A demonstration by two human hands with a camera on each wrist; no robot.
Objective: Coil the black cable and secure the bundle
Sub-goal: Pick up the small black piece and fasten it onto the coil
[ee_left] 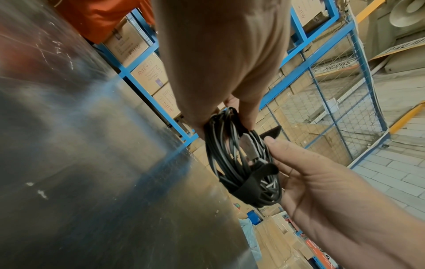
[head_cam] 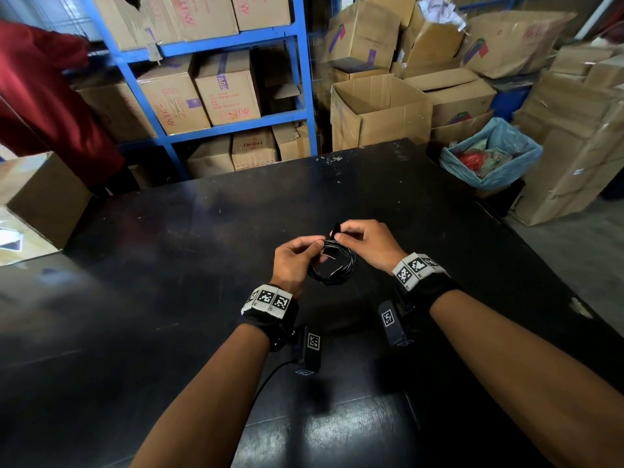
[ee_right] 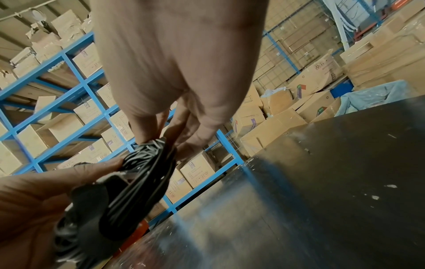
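Observation:
The black cable (head_cam: 332,270) is wound into a small coil, held just above the black table (head_cam: 189,251). My left hand (head_cam: 312,246) grips the coil's left side, fingers curled round the strands (ee_left: 230,154). A black strap (ee_left: 250,185) is wrapped round one side of the bundle. My right hand (head_cam: 342,233) pinches the strap's free end (head_cam: 336,229) at the top of the coil. In the right wrist view the coil (ee_right: 142,172) sits between my right fingers (ee_right: 190,140) and the left hand (ee_right: 34,200). A grey connector (ee_left: 249,147) lies among the loops.
A cardboard box (head_cam: 40,197) stands at the table's left edge, with a person in red (head_cam: 44,106) behind it. Blue shelving (head_cam: 216,130) with cartons is beyond the far edge. An open carton (head_cam: 378,113) and a blue-lined bin (head_cam: 489,157) stand at the back right.

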